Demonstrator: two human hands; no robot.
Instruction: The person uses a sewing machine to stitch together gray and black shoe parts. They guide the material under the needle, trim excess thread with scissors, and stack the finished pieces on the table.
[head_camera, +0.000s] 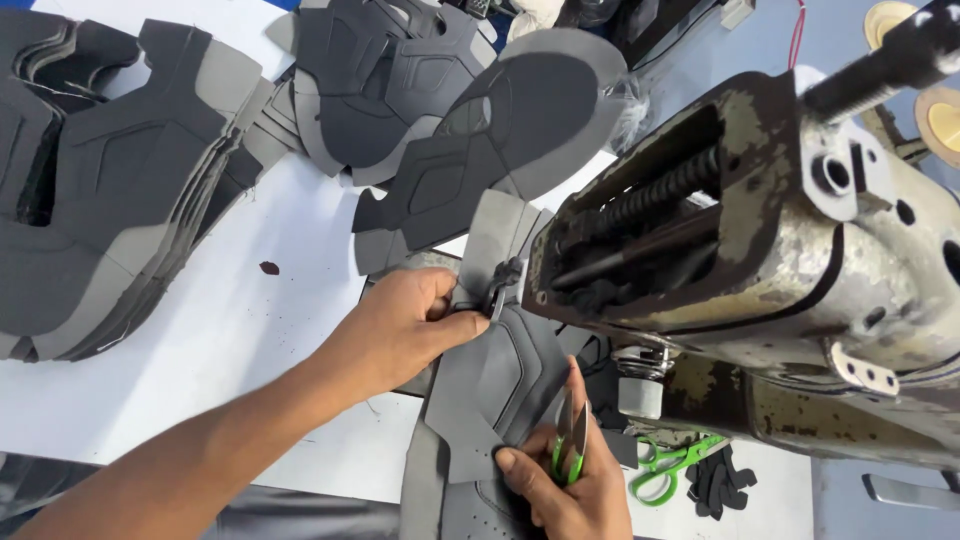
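A grey shoe upper piece (500, 370) lies under the head of a worn sewing machine (760, 250). My left hand (400, 325) presses on the piece beside the presser foot (503, 280), thumb and fingers pinching its edge. My right hand (560, 490) sits at the bottom edge and grips small green-handled thread snips (572, 440), blades pointing up over the piece. The needle area is partly hidden by the machine head.
Stacks of grey and black cut shoe uppers (110, 180) cover the white table (230, 340) at left and back (480, 110). Green scissors (670, 470) and dark scraps (720, 482) lie under the machine at right.
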